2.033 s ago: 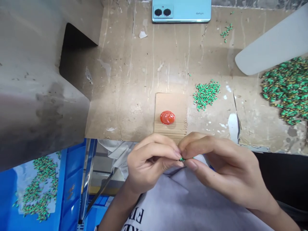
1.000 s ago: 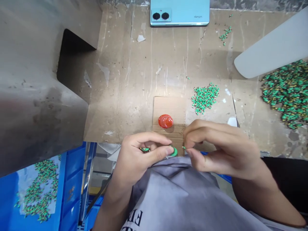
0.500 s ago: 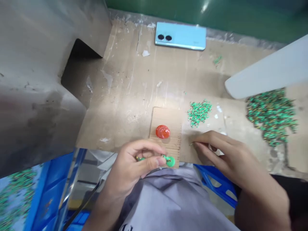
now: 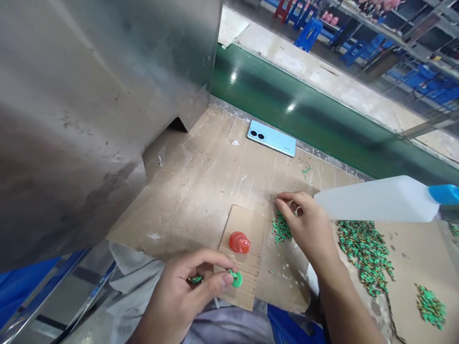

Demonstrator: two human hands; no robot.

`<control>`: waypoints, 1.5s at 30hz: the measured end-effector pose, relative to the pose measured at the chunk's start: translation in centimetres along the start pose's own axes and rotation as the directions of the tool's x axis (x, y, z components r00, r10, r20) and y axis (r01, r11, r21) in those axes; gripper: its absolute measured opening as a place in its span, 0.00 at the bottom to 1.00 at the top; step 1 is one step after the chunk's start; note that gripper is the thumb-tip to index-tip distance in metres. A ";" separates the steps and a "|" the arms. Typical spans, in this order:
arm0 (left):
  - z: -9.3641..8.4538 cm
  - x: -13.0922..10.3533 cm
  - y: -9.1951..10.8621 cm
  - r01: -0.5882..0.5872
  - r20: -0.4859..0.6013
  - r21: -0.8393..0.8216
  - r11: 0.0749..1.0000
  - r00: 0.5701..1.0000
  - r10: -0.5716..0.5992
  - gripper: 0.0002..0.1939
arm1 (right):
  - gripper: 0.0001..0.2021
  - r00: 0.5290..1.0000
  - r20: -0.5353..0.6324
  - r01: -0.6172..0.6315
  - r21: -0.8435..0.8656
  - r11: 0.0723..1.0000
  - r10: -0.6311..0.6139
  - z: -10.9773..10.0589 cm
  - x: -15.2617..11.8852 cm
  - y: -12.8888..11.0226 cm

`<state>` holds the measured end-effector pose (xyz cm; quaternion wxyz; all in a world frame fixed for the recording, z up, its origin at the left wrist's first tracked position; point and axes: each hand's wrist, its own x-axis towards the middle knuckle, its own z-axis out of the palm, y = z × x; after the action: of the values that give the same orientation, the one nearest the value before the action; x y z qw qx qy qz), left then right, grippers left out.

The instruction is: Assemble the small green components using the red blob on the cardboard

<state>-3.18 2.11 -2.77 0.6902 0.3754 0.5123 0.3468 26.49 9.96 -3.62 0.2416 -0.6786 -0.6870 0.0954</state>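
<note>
My left hand (image 4: 193, 284) pinches a small green piece with a round green disc (image 4: 236, 279) at its end, over the lower part of a cardboard strip (image 4: 247, 220). More small green pieces show inside its curled fingers. On the strip, just above, lies a red round blob (image 4: 239, 242). My right hand (image 4: 303, 217) has thumb and forefinger close together at the upper edge of a small pile of green pieces (image 4: 280, 228). Whatever is between those fingertips is too small to make out.
A light blue phone (image 4: 271, 138) lies at the back. At the right, a white bottle (image 4: 376, 198) with a blue cap lies above a large green pile (image 4: 369, 253). A smaller pile (image 4: 430, 306) is further right. A metal panel (image 4: 89, 119) stands at the left.
The view has tilted up and turned. My right hand has moved away from the table's front edge to the small green pile. My left hand still holds the green piece by the strip.
</note>
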 end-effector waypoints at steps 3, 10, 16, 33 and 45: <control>0.0 0.1 -0.3 -0.017 -0.040 -0.009 1.000 0.999 0.016 0.03 | 0.19 0.999 0.019 -0.044 -0.013 0.999 0.044 1.1 1.0 0.1; 0.0 0.2 -0.2 -0.020 0.014 -0.013 1.000 1.000 0.021 0.07 | 0.09 0.995 0.067 -0.071 0.013 0.997 0.070 0.8 2.1 -0.1; 1.0 0.2 1.1 -0.052 0.103 -0.082 0.995 0.993 0.061 0.07 | 0.05 0.997 0.073 0.002 0.346 0.938 -0.029 -1.4 -2.4 -4.6; 1.9 0.5 0.9 0.249 0.343 -0.259 0.933 0.927 -0.152 0.14 | 0.11 0.944 0.055 0.177 0.746 0.642 -0.325 -0.4 -8.9 -7.4; 1.5 0.6 1.0 0.235 0.338 -0.141 0.962 0.925 -0.176 0.13 | 0.14 0.889 0.111 0.272 0.653 0.707 -0.445 -2.0 -8.3 -6.8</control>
<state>-1.71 2.88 -1.85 0.8280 0.3076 0.3961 0.2509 21.13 1.01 -0.43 0.3729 -0.3939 -0.7615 0.3548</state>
